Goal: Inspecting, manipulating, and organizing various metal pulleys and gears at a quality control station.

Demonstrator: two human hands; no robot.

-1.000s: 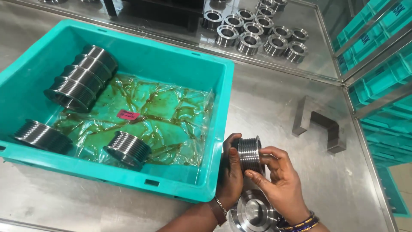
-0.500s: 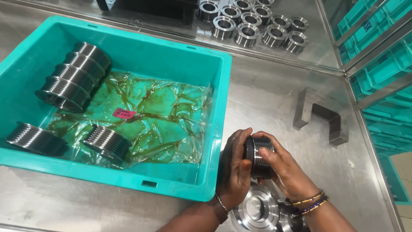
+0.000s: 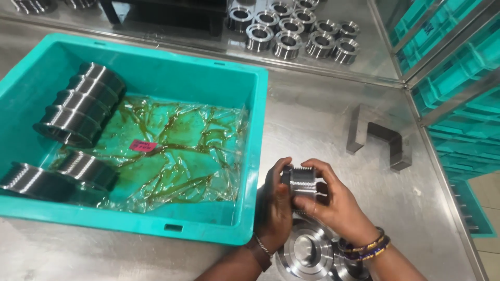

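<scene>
Both hands meet just off the front right corner of the teal plastic crate (image 3: pixel 250 156), over the brushed steel table (image 3: pixel 312 125). Between them sits a small ribbed cylindrical metal part (image 3: pixel 302 182), silver and grooved around its body. The left hand (image 3: pixel 273 208) wraps it from the left with the fingers curled over its end, and the right hand (image 3: pixel 333 205) closes on it from the right, thumb laid across the top; both grips are tight on the part, which is lifted clear of the table. Directly below the hands, near the wrists, lies a larger round polished steel flange with a central bore (image 3: pixel 307 252), partly hidden by the forearms. The right wrist wears a stack of beaded bracelets (image 3: pixel 364 247), the left a thin chain.

Inside the crate, a crumpled clear plastic sheet stained with amber oil (image 3: pixel 177 151) covers the floor, with a small pink tag (image 3: pixel 142 146) lying on it. Against the left wall a row of ribbed steel rings (image 3: pixel 78 104) lies packed side by side, and two more grooved pieces (image 3: pixel 57 177) rest at the near left corner.

Farther back on the table stands a cluster of short steel collars (image 3: pixel 297 31), set upright close together. To the right, well apart from the hands, lies a grey bracket-shaped steel block (image 3: pixel 377 138), and beyond it a rack of teal bins (image 3: pixel 463 78) runs along the edge
</scene>
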